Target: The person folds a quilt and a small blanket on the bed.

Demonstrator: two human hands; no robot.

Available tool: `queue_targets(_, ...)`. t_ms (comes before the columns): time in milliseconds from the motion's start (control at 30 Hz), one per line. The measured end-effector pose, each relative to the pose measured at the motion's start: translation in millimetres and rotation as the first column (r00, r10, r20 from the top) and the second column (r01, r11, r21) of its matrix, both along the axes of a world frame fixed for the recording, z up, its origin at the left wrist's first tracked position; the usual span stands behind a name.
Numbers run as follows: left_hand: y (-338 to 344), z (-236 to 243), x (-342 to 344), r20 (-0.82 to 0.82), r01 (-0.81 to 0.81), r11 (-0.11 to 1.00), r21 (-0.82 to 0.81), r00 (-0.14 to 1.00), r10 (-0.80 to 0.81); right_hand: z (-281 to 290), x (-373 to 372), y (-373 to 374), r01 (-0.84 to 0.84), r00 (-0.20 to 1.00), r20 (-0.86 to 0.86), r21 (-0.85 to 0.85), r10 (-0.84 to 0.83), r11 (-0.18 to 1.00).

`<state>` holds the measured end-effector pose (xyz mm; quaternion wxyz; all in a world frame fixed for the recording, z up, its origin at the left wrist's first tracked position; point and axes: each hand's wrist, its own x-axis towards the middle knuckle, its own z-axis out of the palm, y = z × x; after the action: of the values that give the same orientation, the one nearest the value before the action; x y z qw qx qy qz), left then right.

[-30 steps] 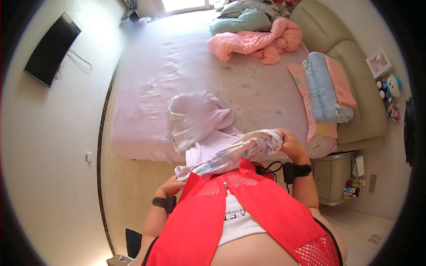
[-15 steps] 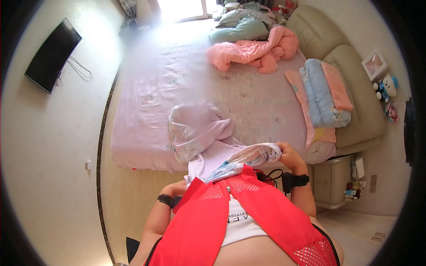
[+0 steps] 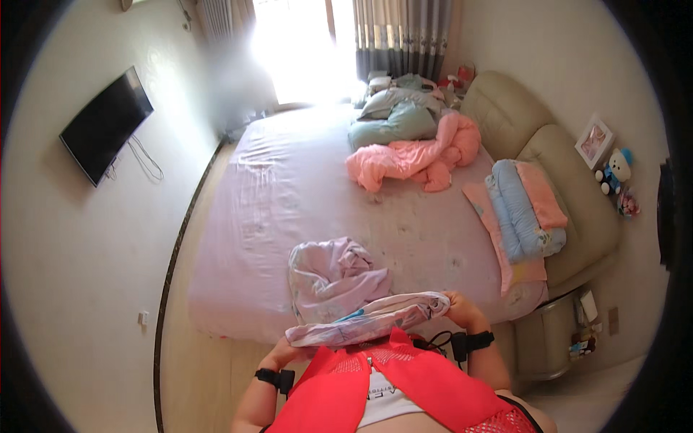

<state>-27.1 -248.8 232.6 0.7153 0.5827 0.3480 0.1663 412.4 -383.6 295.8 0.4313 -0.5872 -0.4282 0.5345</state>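
Note:
A thin lilac cloth with a floral print (image 3: pixel 361 321), which looks like a duvet cover or sheet, stretches across in front of my waist. My left hand (image 3: pixel 284 352) grips its left end, the fingers partly hidden by the fabric. At the other end my right hand (image 3: pixel 462 309) is closed round a bunched corner. More lilac fabric (image 3: pixel 328 274) lies in a crumpled heap on the bed just beyond; whether it is all one piece I cannot tell. Beneath it is the bed's pale lilac sheet (image 3: pixel 253 260).
A crumpled pink quilt (image 3: pixel 411 162) and green pillows (image 3: pixel 397 126) lie at the far right of the bed. Nearer, a rolled blue quilt (image 3: pixel 516 209) rests against the padded beige headboard (image 3: pixel 577 187). A beige nightstand (image 3: pixel 545 343) stands at right, a television (image 3: pixel 108 126) hangs at left.
The held edge of the cloth has been drawn out straighter between my hands, and my left hand has come up into fuller view. My head has tilted up, bringing the curtains into sight.

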Motion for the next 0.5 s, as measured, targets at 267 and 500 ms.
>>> queue_targets(267,17.7,-40.6,-57.6,0.033,0.062,0.980,-0.188,0.998,-0.057,-0.3,-44.8,30.4,0.050,0.970,0.237,0.027,-0.056,0.998)
queue_targets(500,16.1,-85.8,-91.3,-0.112,0.240,0.928,-0.285,0.953,-0.280,-33.3,-66.2,26.7,0.061,0.992,0.114,-0.137,-0.045,0.989)
